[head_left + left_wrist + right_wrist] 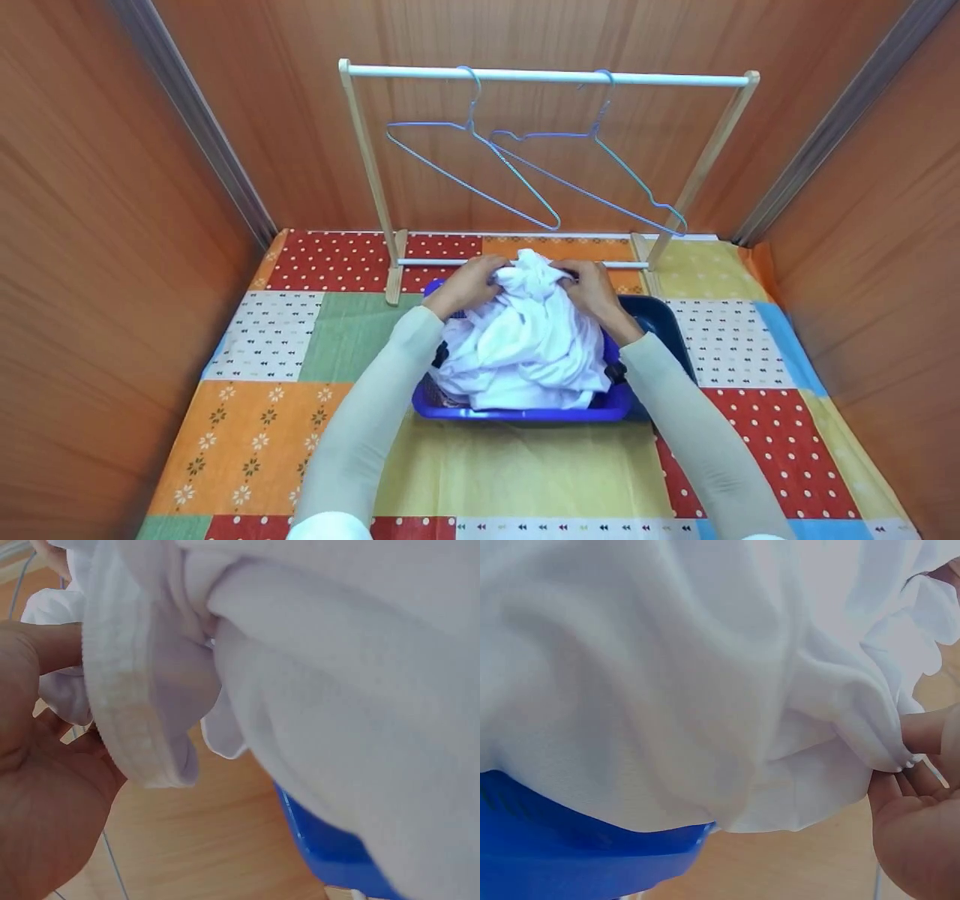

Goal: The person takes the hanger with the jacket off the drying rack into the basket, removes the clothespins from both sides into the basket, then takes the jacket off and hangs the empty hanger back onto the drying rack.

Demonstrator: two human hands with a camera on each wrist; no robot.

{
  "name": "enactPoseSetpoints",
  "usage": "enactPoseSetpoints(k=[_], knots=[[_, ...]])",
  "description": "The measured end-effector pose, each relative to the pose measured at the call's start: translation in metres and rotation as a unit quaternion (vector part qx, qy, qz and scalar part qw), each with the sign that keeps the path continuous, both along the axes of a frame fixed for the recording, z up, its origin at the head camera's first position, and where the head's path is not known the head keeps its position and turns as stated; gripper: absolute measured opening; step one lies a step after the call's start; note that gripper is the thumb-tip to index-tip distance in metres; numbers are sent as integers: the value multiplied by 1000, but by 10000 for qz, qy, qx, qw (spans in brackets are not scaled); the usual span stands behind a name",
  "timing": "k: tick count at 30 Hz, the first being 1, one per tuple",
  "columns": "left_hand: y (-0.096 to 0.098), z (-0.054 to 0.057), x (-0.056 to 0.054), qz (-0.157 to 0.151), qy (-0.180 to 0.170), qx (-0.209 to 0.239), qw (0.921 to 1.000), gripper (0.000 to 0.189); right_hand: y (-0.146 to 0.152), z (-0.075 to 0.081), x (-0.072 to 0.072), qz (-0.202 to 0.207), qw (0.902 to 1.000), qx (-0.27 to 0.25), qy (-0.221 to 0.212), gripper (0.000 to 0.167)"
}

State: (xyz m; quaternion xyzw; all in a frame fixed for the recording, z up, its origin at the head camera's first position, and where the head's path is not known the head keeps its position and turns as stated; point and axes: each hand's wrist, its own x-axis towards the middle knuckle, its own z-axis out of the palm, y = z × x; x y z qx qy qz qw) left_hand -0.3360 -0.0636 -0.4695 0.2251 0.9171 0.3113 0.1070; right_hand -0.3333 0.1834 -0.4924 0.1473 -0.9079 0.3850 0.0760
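Observation:
A bunched white garment (529,337) lies heaped over a blue basket (525,415), its top lifted between both hands. My left hand (469,285) grips it on the left of the raised part; in the left wrist view its thumb lies against a ribbed, band-like edge (124,682) of the cloth. On the other side my right hand (592,289) pinches a fold, and the right wrist view shows thumb and fingers (925,733) closed on the fabric (832,705). Much of the basket's inside is hidden under the cloth.
Behind the basket stands a rack with a white rail (540,75). Two wire hangers, one on the left (480,199) and one on the right (630,206), hang from it. A dark tub (660,322) sits beside the basket on the patchwork cloth (255,442). Wooden panels (862,187) enclose the area.

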Motion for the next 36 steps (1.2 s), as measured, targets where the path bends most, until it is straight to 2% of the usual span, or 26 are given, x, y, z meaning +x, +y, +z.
enactPoseSetpoints(k=[3, 8, 15, 21, 27, 33, 36], knots=[[-1, 4, 7, -180, 225, -1, 9996, 42, -1, 5, 9, -10, 9999, -106, 80, 30], [-4, 8, 20, -485, 714, 161, 9961, 36, -4, 10, 20, -22, 9984, -286, 480, 30], [-9, 15, 38, -731, 1519, 649, 9835, 26, -8, 22, 36, 141, 9954, -536, 786, 30], [-15, 19, 53, -736, 2038, 993, 9712, 21, -11, 31, 52, 320, 9925, -703, 951, 30], [-22, 18, 70, -598, 2309, 1255, 9630, 21, -14, 36, 70, 690, 9863, -822, 1249, 34], [-29, 13, 89, -525, 2670, 1476, 9509, 23, -15, 38, 86, 1239, 9742, -729, 1739, 32], [-32, 8, 99, -528, 2732, 1384, 9505, 24, -14, 34, 94, 1481, 9704, -580, 1820, 33]])
